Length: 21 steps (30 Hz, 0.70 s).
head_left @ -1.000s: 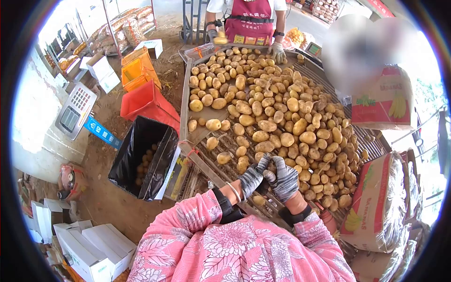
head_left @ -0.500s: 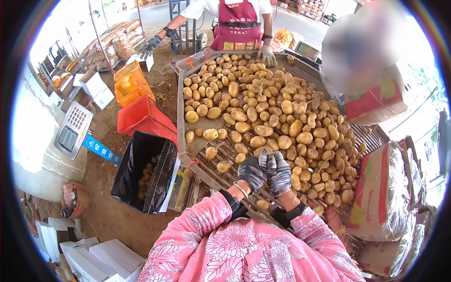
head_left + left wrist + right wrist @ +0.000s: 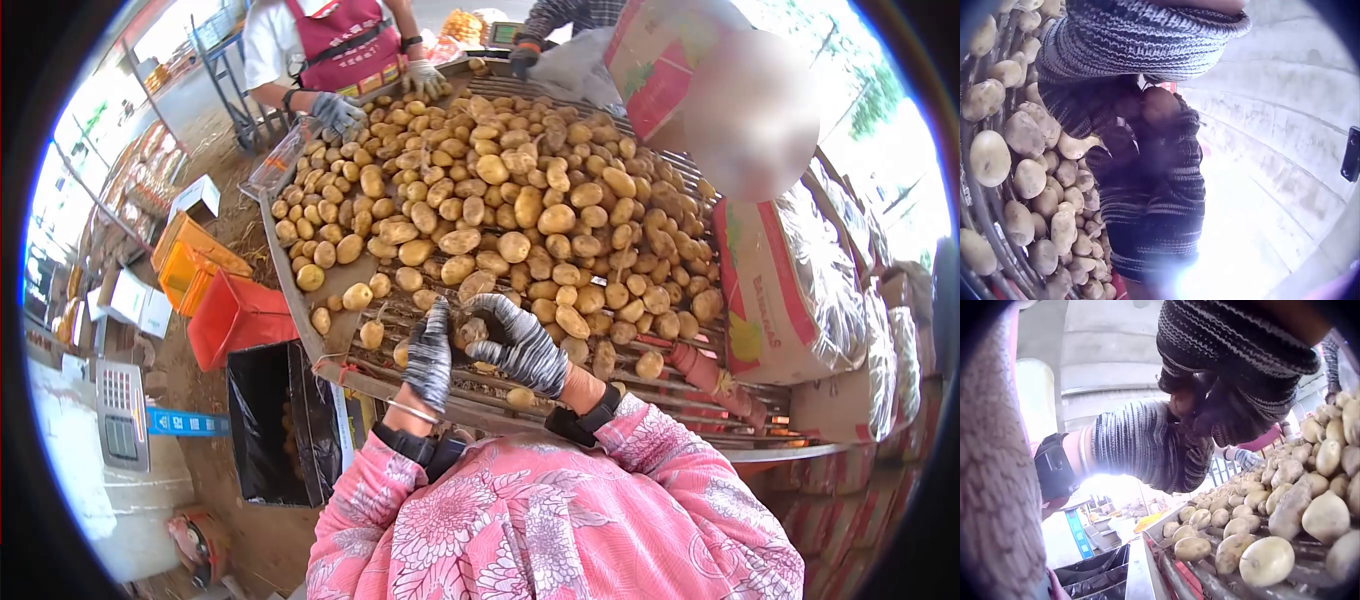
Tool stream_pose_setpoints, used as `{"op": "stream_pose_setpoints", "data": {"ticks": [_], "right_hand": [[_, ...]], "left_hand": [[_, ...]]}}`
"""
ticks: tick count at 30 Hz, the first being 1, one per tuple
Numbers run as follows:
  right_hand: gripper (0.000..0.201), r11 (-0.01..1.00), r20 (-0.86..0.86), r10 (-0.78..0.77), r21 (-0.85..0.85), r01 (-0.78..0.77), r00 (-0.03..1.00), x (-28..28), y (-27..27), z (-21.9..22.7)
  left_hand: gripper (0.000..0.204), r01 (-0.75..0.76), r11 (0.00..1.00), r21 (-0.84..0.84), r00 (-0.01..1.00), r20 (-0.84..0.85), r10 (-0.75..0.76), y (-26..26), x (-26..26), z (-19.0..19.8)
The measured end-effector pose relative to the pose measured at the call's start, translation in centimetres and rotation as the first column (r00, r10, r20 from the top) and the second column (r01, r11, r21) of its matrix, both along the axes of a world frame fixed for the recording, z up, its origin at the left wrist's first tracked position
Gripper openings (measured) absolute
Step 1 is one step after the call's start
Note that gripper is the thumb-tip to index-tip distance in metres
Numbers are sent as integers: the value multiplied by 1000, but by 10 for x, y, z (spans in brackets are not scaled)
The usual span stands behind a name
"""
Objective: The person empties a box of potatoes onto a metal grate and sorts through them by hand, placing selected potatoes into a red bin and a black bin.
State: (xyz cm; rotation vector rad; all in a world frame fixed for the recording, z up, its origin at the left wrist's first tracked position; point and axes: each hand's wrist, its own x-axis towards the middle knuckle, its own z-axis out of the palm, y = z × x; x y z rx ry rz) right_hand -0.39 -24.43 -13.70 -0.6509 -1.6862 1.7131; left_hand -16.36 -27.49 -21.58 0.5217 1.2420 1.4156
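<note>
Both of my hands wear striped knit gloves and meet over the near edge of the potato pile (image 3: 480,190). A small dull-brown potato (image 3: 470,330) sits between them. My right hand (image 3: 525,345) curls its thumb and fingers round it from the right. From the other side, my left hand (image 3: 430,360) holds it too, fingers pointing up and away. In the left wrist view part of the potato (image 3: 1160,105) shows between the gloves. The right wrist view also has it, the brown potato (image 3: 1182,403) mostly hidden by dark glove fingers.
Potatoes lie on a slatted metal table (image 3: 290,250) with a raised rim. A black-lined bin (image 3: 265,425), a red crate (image 3: 235,320) and an orange crate (image 3: 190,265) stand left. Banana cartons (image 3: 770,290) flank the right. Across the table, a person in a red apron (image 3: 350,50) touches potatoes.
The head view has turned, so the table sits further left. My hands have parted slightly, exposing the potato. The aproned person's outstretched arm has come back to the pile.
</note>
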Motion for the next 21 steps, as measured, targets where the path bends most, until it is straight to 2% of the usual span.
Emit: {"op": "stream_pose_setpoints", "data": {"ticks": [1,3,4,5,6,8,9,10,12,13,14,15,16,17,18,20,21], "right_hand": [[48,999,28,-15,32,15,999,5,0,-2],[48,998,50,-42,53,40,998,11,0,-4],[47,983,55,-77,171,66,996,14,0,-3],[46,953,57,-111,288,90,992,17,0,-3],[46,954,51,-123,281,104,991,19,0,-3],[47,974,26,-129,191,122,991,24,-1,-5],[47,929,72,-174,341,140,982,28,1,-6],[47,930,66,-181,335,149,981,29,2,-7],[48,871,30,-202,463,166,979,33,4,-6],[49,809,17,-254,551,203,967,33,5,-4],[49,808,12,-260,551,210,966,35,3,0],[49,845,123,-281,502,184,952,37,0,5],[50,877,233,-298,450,169,926,38,-2,10],[50,834,204,-369,504,226,907,32,-2,-2],[46,834,222,-386,498,237,895,29,-2,-7],[39,832,320,-410,514,207,854,26,-3,6],[36,816,321,-433,537,215,843,22,-1,5]], "left_hand": [[47,-58,995,84,983,-169,72,-1,2,-5],[47,10,998,67,975,-222,5,-5,-6,-12],[46,64,996,56,962,-268,-47,-7,-8,-10],[49,116,993,-34,987,112,-112,-14,1,31],[49,129,991,-41,987,106,-124,-14,7,41],[55,274,959,-66,929,275,-246,-14,19,60],[60,265,963,-54,956,144,-255,-21,27,76],[60,271,961,-62,955,139,-261,-22,29,70],[63,228,973,-25,972,-41,-229,-20,31,55],[62,176,984,-15,984,-7,-176,-19,41,70],[62,182,983,-15,983,-12,-182,-22,40,65],[61,198,980,34,877,-454,-161,-26,35,54],[59,240,968,76,594,-800,-84,-27,33,43],[55,102,995,15,785,-616,-72,-22,36,33],[53,135,990,47,796,-599,-81,-16,31,8],[50,55,998,7,939,-341,-50,-15,43,16],[51,12,1000,29,988,-154,-7,-11,48,25]]}}
